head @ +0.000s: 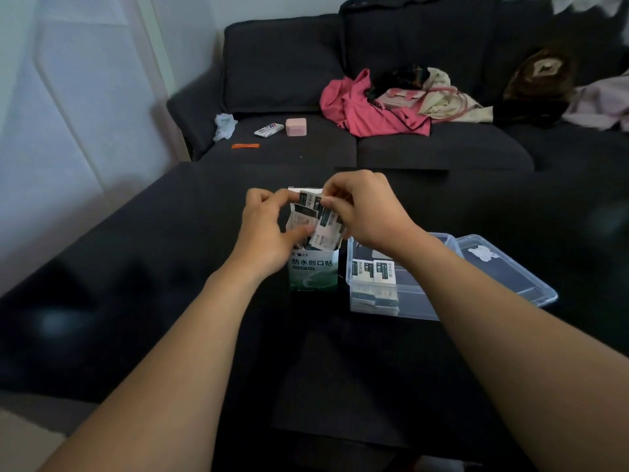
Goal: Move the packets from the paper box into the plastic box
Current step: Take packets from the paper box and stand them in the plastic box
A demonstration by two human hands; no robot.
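A white and green paper box (313, 272) stands upright on the dark table, its top open. A bunch of black and white packets (323, 223) sticks up out of it. My left hand (272, 229) grips the bunch from the left, and my right hand (369, 212) pinches the packets' upper edge from the right. Just right of the paper box sits a clear plastic box (408, 301), with several packets (374, 271) stacked at its left end. My right forearm crosses over that box.
The clear lid (503, 267) lies behind and right of the plastic box. A dark sofa (306, 80) beyond the table holds a pink case (296, 127), a small packet (269, 130), an orange strip (245, 145) and heaped clothes (374, 107).
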